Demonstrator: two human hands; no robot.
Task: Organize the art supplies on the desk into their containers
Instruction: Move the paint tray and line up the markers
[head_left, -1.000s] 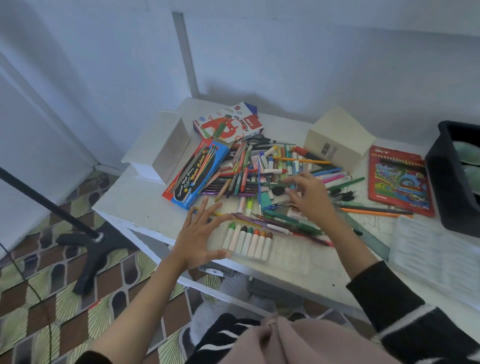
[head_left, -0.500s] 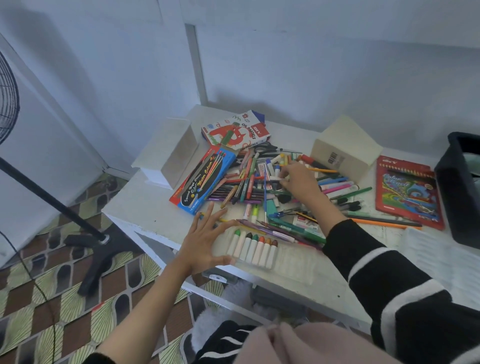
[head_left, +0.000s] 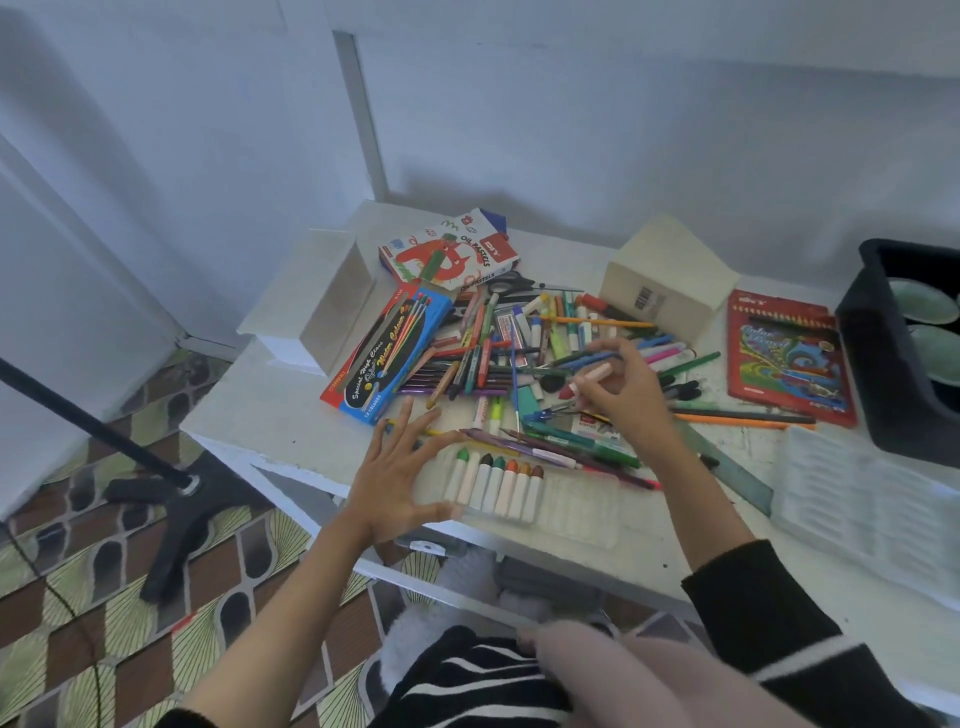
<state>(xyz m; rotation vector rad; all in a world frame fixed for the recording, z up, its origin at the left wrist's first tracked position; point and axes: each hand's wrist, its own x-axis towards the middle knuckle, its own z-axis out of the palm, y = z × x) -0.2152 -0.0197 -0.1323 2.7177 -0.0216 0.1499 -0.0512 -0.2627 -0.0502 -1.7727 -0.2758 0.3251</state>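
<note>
Pastels (head_left: 498, 483) line the clear tray (head_left: 582, 509) just beside the flat, splayed left hand (head_left: 395, 478); the right hand (head_left: 621, 395) pinches a red-tipped pastel (head_left: 584, 382).

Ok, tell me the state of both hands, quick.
Left hand: open, fingers spread at the crayon tray.
Right hand: holding a red-tipped crayon.

Pen pile (head_left: 519, 358) at frame centre on desk (head_left: 270, 410); crayon tray (head_left: 582, 506) below it; marker box (head_left: 387, 353) to its left; cardboard box (head_left: 670, 275) upper right; bin (head_left: 878, 374) at right edge.

One head-worn view looks forward and steeply down, close over the desk (head_left: 291, 415); wide-angle.
</note>
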